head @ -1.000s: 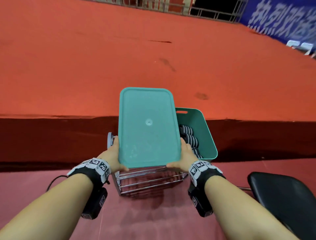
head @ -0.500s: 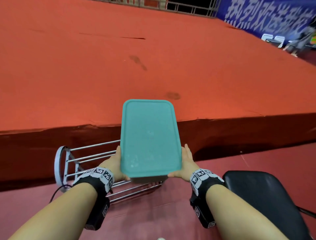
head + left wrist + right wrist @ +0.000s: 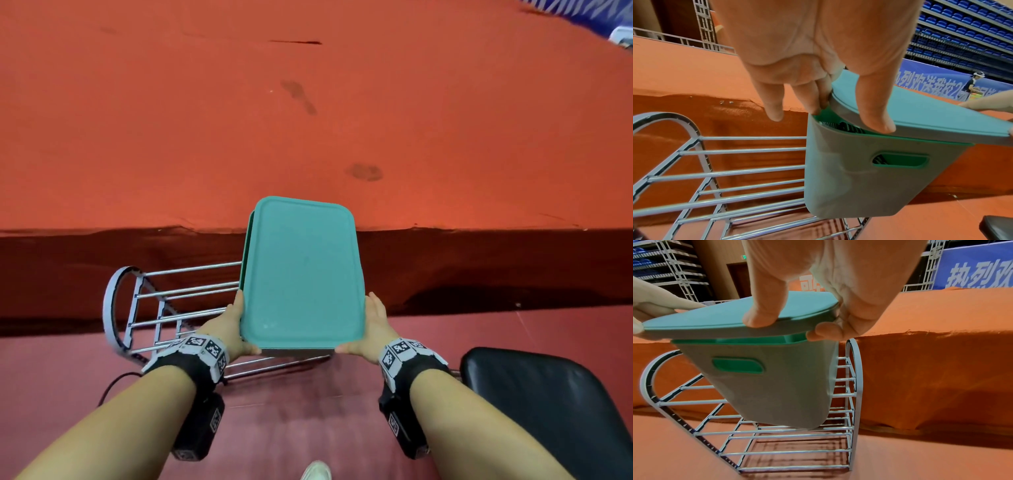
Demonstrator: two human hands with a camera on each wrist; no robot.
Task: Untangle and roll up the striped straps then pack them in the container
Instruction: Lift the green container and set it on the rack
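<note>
Both hands — left (image 3: 230, 328), right (image 3: 371, 325) — pinch the lid (image 3: 301, 270) by its edges, thumbs on top, likely to align it squarely over the bin (image 3: 859, 170) of straps (image 3: 849, 128).

Lid (image 3: 301, 270) over container (image 3: 855, 178), on rack (image 3: 164, 308); chair (image 3: 548, 404) right.

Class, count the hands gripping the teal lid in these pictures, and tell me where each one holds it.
2. The left hand grips the teal lid at its near left edge; the right hand grips its near right edge.
</note>
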